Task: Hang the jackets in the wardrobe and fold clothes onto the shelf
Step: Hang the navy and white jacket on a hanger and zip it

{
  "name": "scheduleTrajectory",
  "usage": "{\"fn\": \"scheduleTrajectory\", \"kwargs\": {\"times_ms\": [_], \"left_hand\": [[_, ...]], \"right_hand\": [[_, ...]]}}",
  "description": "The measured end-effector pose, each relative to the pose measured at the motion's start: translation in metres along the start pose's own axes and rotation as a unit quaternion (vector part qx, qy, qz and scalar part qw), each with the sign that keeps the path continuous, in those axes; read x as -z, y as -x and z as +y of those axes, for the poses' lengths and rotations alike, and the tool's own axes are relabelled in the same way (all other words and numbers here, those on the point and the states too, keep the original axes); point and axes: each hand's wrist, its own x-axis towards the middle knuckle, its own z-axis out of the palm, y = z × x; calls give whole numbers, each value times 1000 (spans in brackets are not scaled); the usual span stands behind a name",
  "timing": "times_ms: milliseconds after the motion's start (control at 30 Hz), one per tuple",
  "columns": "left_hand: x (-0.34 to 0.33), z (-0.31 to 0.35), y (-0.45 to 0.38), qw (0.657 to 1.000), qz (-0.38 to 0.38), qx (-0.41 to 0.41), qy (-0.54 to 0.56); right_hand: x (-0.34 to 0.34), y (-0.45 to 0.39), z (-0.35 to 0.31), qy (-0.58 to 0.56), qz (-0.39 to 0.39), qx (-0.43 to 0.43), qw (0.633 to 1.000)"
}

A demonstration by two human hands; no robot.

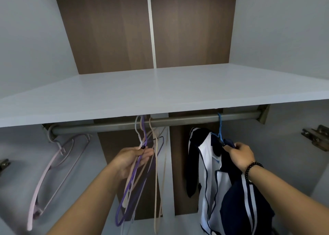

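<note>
Left hand [132, 159], fingers loosely curled, grasping purple hanger [124, 199] at 7 o'clock. Right hand [241, 156] clenched on navy-white jacket [229, 190] at 4 o'clock, blue hanger [219, 127] hooked on rail [187, 121]. Open rail span between.

A: Shelf [160, 90]: smooth pale laminate, faint sheen. Back panel [114, 29]: brown wood grain, matt.

B: Rail [178, 121]: dull grey metal, brushed look. Hinge [318, 136]: bright metal, glossy.

A: Blue hanger [220, 127]: thin, coated, slightly fuzzy surface. Purple hanger [124, 204] and pink hanger [46, 177]: same matt coating; core material unclear.

B: Jacket [236, 195]: soft cloth, navy and white, matt, creased. Bracelet [252, 168]: dark beads, glossy.
</note>
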Motion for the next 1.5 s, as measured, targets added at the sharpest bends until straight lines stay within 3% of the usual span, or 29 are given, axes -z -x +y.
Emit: {"fn": "scheduleTrajectory", "kwargs": {"times_ms": [233,367,600,667,767,833,933,967,1033,1100,1133,1200,1267,1300,1500], "left_hand": [[-4,3,-8,998,45,2,-54],[-9,6,-15,986,110,-45,-119],[-20,-7,-22,965,135,-72,-211],[-19,-19,-25,934,181,-108,-288],[-19,-29,-15,860,258,-159,-410],[-29,-34,-8,794,300,-209,-485],[-61,-45,15,688,360,-350,-524],[-74,-48,21,658,356,-402,-528],[-95,-59,28,635,267,-482,-541],[-108,-74,22,647,115,-497,-567],[-114,-83,16,676,50,-461,-573],[-128,-100,-2,770,-16,-332,-545],[-141,-113,-27,854,-16,-205,-478],[-146,-117,-41,879,-9,-164,-448],[-164,-118,-122,930,63,-150,-330]], "right_hand": [[1,1,0,2,-4,6,1000],[2,-1,-1,10,-13,11,1000],[5,-1,0,22,-22,20,999],[7,-2,1,29,-25,26,999],[13,-1,4,67,-31,51,996],[17,-4,5,109,-33,70,991],[21,-6,6,166,-27,100,981],[22,-8,6,180,-25,105,978],[24,-11,8,208,-27,115,971],[28,-14,11,236,-28,127,963],[30,-16,12,252,-28,134,958],[34,-18,13,290,-25,151,945],[38,-22,12,328,-14,167,930],[39,-23,13,342,-8,174,923],[35,-23,17,421,3,219,880]]}}
